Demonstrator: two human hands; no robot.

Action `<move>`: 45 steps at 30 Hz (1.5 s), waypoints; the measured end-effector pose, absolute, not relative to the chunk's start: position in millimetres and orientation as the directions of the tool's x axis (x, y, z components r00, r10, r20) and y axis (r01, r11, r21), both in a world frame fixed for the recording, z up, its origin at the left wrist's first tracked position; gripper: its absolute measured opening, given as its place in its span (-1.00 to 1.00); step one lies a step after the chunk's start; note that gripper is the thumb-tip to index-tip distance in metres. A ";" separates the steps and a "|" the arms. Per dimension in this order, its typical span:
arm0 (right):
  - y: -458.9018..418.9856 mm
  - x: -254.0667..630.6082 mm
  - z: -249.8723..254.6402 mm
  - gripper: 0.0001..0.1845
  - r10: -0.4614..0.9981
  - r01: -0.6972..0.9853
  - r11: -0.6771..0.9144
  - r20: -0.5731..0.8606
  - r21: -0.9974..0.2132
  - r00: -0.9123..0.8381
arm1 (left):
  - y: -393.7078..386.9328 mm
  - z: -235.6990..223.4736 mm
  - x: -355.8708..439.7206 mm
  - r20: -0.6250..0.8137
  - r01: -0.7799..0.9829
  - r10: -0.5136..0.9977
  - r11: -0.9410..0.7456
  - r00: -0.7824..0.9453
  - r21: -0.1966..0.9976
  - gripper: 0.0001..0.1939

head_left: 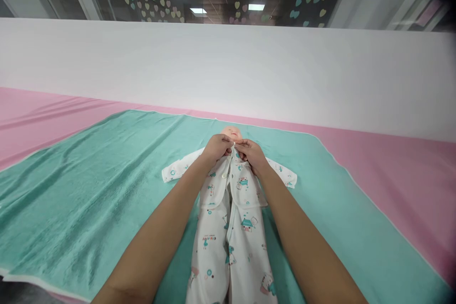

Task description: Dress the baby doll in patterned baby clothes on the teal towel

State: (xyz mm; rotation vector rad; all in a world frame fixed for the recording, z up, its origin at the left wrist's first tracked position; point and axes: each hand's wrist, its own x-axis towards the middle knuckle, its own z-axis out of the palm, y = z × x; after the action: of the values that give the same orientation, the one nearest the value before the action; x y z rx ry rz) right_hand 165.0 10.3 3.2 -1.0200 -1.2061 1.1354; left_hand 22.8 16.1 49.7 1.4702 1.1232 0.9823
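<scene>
A baby doll (232, 132) lies on its back, its head at the far end, dressed in a white printed jacket (245, 185) with matching trousers (210, 247). Both jacket sleeves spread out to the sides. At the collar, just below the doll's chin, my left hand (220, 146) pinches one front edge of the jacket. My right hand (250, 151) grips the other edge there, and the fingertips of both hands nearly meet. Lower down, the jacket's front edges hang apart, with a round snap visible on the left one. The fingers partly hide the collar.
Under the doll a teal blanket (107, 190) with white edging is spread, wrinkled on the left. A pink sheet (392, 175) shows around it. Behind rises a white wall (228, 71), topped by dark glass with heart stickers (156, 7).
</scene>
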 end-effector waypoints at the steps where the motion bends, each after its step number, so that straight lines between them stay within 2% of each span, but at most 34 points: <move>1: 10.2 164.8 2.9 -0.67 0.987 -0.109 0.161 0.161 -0.981 0.004 | 16.8 49.5 22.7 0.022 0.160 0.969 -0.063 0.247 0.985 -0.95; 3: 8.7 163.7 3.1 -0.68 0.986 -0.098 0.165 0.165 -0.981 0.008 | 18.4 47.5 23.2 0.040 0.203 0.974 -0.087 0.223 0.975 -0.99; 5: 3.7 162.0 6.2 -0.71 0.983 -0.030 0.178 0.177 -0.984 0.042 | 18.5 44.1 23.4 0.148 0.326 0.979 -0.187 0.138 0.927 -0.93; 8: -12.5 160.4 18.4 -0.75 0.966 0.227 0.221 0.245 -0.948 0.082 | 10.1 39.4 18.8 0.339 0.493 0.935 -0.345 0.106 0.798 -0.87; 10: -28.0 159.5 30.5 -0.74 0.959 0.474 0.245 0.283 -0.846 0.009 | -1.7 38.6 10.6 0.332 0.498 0.926 -0.376 0.179 0.781 -0.88; 12: -44.2 157.0 42.9 -0.73 0.961 0.695 0.244 0.266 -0.676 -0.078 | -15.0 39.7 -0.3 0.271 0.463 0.928 -0.363 0.255 0.809 -0.89; 15: -63.9 147.0 57.3 -0.78 0.970 0.891 0.191 0.217 -0.412 -0.108 | -29.7 42.1 -14.3 0.228 0.407 0.906 -0.370 0.356 0.835 -0.86; 18: -74.6 131.3 63.9 -0.86 0.979 0.964 0.143 0.174 -0.225 -0.104 | -34.3 41.8 -19.3 0.245 0.408 0.873 -0.424 0.422 0.809 -0.86; 21: -77.9 118.4 64.5 -0.87 0.983 0.989 0.107 0.161 -0.098 -0.091 | -34.1 38.8 -18.2 0.290 0.422 0.857 -0.472 0.426 0.774 -0.93; 26: -78.5 117.3 61.1 -0.83 0.971 0.990 0.139 0.196 0.013 -0.139 | -37.2 38.7 -19.1 0.231 0.289 0.876 -0.373 0.424 0.882 -0.88; 28: -79.1 121.5 59.9 -0.84 0.965 0.986 0.164 0.212 -0.021 -0.156 | -39.7 40.9 -20.1 0.211 0.243 0.882 -0.335 0.422 0.910 -0.86; 30: -79.1 126.1 58.6 -0.84 0.966 0.980 0.171 0.216 -0.106 -0.146 | -41.6 42.8 -20.7 0.205 0.228 0.889 -0.317 0.409 0.920 -0.85; 35: -70.5 141.2 54.7 -0.85 0.966 0.888 0.220 0.214 -0.403 -0.142 | -42.4 42.9 -21.7 0.154 0.202 0.912 -0.245 0.381 0.948 -0.83; 38: -61.6 152.9 50.3 -0.78 0.979 0.697 0.202 0.125 -0.688 -0.160 | -42.0 43.0 -23.1 0.134 0.218 0.921 -0.225 0.366 0.950 -0.80; 40: -56.7 158.4 46.0 -0.74 0.981 0.524 0.167 0.089 -0.835 -0.171 | -42.3 44.0 -23.6 0.142 0.226 0.922 -0.234 0.361 0.946 -0.79; 42: -53.5 160.2 41.2 -0.72 0.983 0.387 0.149 0.096 -0.910 -0.154 | -42.9 44.8 -23.4 0.152 0.214 0.920 -0.241 0.361 0.947 -0.79; 45: -51.6 157.8 35.7 -0.71 0.984 0.280 0.149 0.113 -0.948 -0.141 | -43.3 44.1 -22.1 0.126 0.172 0.927 -0.197 0.353 0.965 -0.79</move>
State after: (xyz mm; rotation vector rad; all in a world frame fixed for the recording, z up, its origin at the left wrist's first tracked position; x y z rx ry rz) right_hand 157.8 -51.6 35.7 -1.2557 -1.5770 1.0444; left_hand -22.1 -43.3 44.1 1.6261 1.0052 0.9562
